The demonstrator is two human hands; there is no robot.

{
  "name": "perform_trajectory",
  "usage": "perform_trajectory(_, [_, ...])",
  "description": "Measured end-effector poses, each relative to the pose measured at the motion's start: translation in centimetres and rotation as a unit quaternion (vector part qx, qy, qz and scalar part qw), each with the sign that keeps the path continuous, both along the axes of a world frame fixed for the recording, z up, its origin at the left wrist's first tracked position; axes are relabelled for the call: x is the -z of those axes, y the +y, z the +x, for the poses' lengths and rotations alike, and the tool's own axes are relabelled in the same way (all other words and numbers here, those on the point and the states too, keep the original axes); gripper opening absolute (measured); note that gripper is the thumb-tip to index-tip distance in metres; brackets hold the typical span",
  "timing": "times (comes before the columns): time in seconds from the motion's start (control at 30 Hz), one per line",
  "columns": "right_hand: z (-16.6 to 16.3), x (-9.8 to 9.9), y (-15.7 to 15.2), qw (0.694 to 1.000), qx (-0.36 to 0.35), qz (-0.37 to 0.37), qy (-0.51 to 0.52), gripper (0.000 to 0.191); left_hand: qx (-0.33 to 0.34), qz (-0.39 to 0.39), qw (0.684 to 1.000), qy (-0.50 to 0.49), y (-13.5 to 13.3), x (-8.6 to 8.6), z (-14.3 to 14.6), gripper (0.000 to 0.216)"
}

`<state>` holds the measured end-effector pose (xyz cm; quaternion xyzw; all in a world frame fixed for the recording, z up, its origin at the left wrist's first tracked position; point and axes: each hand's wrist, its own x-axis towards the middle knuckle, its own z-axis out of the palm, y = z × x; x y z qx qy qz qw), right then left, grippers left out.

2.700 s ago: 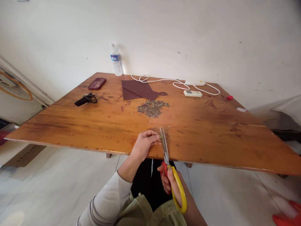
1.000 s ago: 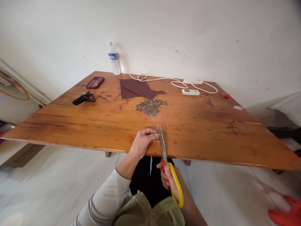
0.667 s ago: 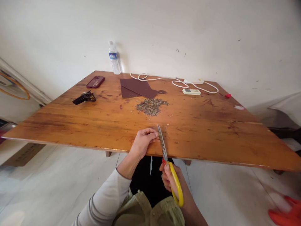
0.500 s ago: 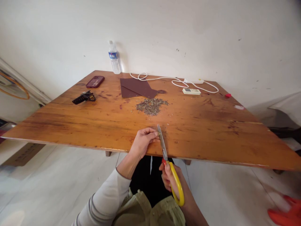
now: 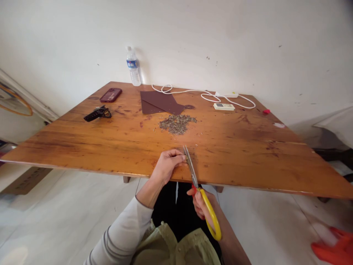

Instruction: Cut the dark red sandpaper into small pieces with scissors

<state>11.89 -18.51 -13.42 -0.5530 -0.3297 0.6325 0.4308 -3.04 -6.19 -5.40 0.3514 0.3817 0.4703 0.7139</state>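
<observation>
My right hand (image 5: pixel 202 204) is wrapped round the yellow and red handles of a pair of scissors (image 5: pixel 211 213), held at the table's front edge. The blades point away from me and stand slightly apart. Just left of them, my left hand (image 5: pixel 167 165) is pinched shut near the blade tips. What it holds is too small to make out; a bit of something greenish-brown shows at the fingertips. Beyond both hands lies a loose pile of small dry clippings (image 5: pixel 178 124), with several stray bits around it.
Behind the pile lie brown sheets (image 5: pixel 158 103). A plastic bottle (image 5: pixel 134 70), a dark red phone (image 5: pixel 111 95) and a black strap-like object (image 5: pixel 97 113) are on the left. A white cable with a power strip (image 5: pixel 226 95) and a remote control (image 5: pixel 224 106) lie back right on the wooden table (image 5: pixel 248 147).
The scissor blades have opened a little, and my right hand with the handles has shifted slightly right. My left hand stays nearly in place.
</observation>
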Motion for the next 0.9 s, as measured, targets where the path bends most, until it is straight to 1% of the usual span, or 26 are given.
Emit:
perform_trajectory(0.1, [-0.1,-0.1,0.4,0.999,-0.033,-0.031,0.013,0.069,-0.004,0.0,1.0,-0.002,0.0,0.0,0.1,0.024])
perform_trajectory(0.17, [-0.4,-0.4,0.4,0.998,-0.042,-0.048,0.024,0.072,-0.004,0.002,1.0,-0.001,0.0,0.0,0.1,0.025])
perform_trajectory(0.33, [-1.6,-1.6,0.0,0.999,0.005,-0.026,0.024,0.07,-0.002,0.008,1.0,0.002,0.1,0.2,0.1,0.025])
perform_trajectory(0.43, [-1.8,-2.0,-0.2,1.0,0.007,-0.02,0.017,0.07,-0.012,0.008,1.0,0.001,0.0,0.3,0.2,0.024])
perform_trajectory(0.5, [-1.7,-1.9,-0.1,1.0,0.006,-0.025,0.012,0.069,-0.016,0.007,1.0,-0.003,0.0,0.3,0.2,0.023])
perform_trajectory(0.6, [-1.4,-1.3,0.1,0.998,-0.018,-0.057,0.029,0.071,-0.013,0.002,1.0,-0.009,0.0,0.2,0.2,0.023])
perform_trajectory(0.67, [-1.3,-0.9,0.1,0.997,-0.02,-0.066,0.034,0.07,-0.01,-0.001,1.0,-0.007,0.0,0.1,0.2,0.022])
perform_trajectory(0.8, [-1.2,-0.6,-0.1,0.999,0.006,-0.045,0.021,0.065,-0.013,-0.003,1.0,-0.001,0.0,0.1,0.2,0.022])
perform_trajectory(0.9, [-1.1,-0.6,-0.1,0.999,-0.019,-0.025,0.044,0.068,-0.01,-0.004,1.0,-0.002,0.0,0.1,0.2,0.023])
